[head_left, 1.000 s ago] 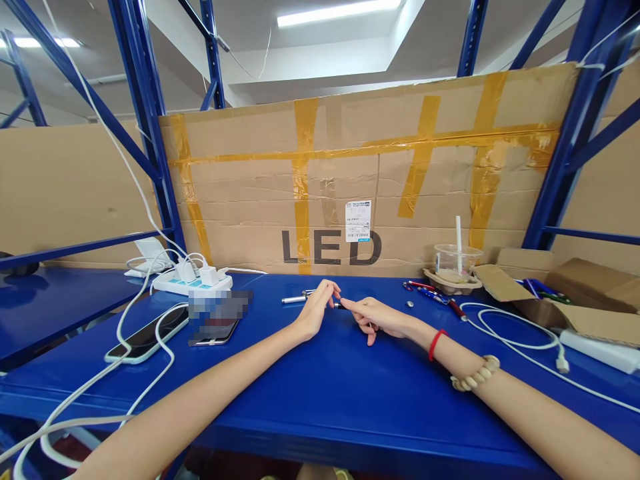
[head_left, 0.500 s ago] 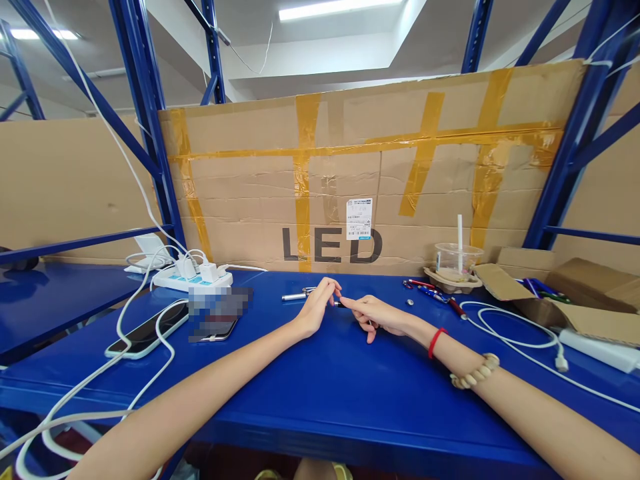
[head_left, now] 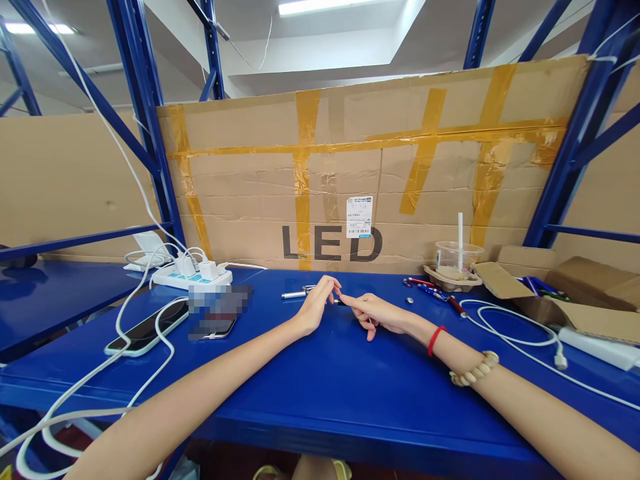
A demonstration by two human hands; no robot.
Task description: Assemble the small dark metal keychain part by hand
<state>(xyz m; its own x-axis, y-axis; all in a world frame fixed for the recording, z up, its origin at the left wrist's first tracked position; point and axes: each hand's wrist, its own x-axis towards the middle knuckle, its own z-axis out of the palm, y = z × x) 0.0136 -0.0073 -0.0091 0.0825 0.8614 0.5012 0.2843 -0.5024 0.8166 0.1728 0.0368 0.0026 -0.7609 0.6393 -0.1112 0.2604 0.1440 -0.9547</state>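
My left hand (head_left: 317, 308) is over the back middle of the blue table, its fingers bent and closed towards my right hand. My right hand (head_left: 376, 313) meets it, index finger stretched to the left fingertips, the other fingers curled. Between the two hands shows a short dark pen-like piece (head_left: 339, 303); the fingers cover most of it. Just left of my left hand, a silver pen (head_left: 294, 295) lies on the table, its right end partly behind the hand. A small silver round part (head_left: 409, 300) lies right of my right hand.
On the left are a power strip (head_left: 193, 277), a phone (head_left: 145, 328) and loose white cables. At the right stand a plastic cup with straw (head_left: 457, 259), several pens (head_left: 434, 292), a coiled white cable (head_left: 520, 327) and an open cardboard box (head_left: 590, 313). Cardboard (head_left: 250, 193) walls the back.
Both hands keep nearly the same place and pose around the dark piece. The view has shifted very slightly.
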